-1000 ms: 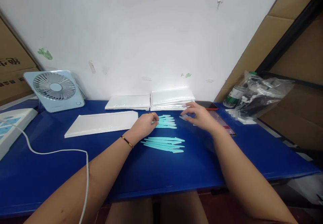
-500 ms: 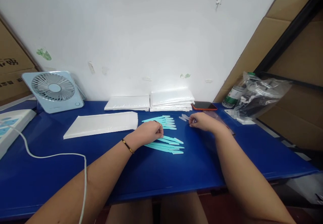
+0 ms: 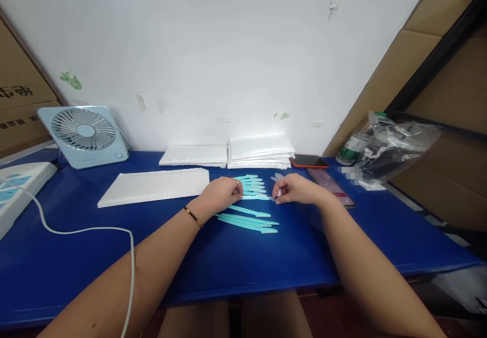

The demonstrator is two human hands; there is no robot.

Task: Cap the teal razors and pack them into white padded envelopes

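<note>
Over the blue table point(image 3: 243, 257), my left hand point(image 3: 219, 195) is closed on a teal plastic stick point(image 3: 255, 197), held level and pointing right. My right hand point(image 3: 296, 189) pinches a small clear cap point(image 3: 277, 194) right at the stick's tip. A row of teal sticks point(image 3: 251, 181) lies just behind my left hand. Another group of teal sticks point(image 3: 249, 220) lies in front of both hands. A few loose clear caps point(image 3: 276, 177) sit behind my right hand.
A flat white packet point(image 3: 154, 186) lies left of my hands, with stacked white packets point(image 3: 261, 150) against the wall. Two phones point(image 3: 330, 182) lie to the right, beside a bottle and a plastic bag point(image 3: 395, 144). A small fan point(image 3: 83, 134) and a white cable point(image 3: 76, 229) are at left.
My right hand picked a clear cap from the loose ones and came left. My left hand lifted one teal stick, and the two hands met at its tip.
</note>
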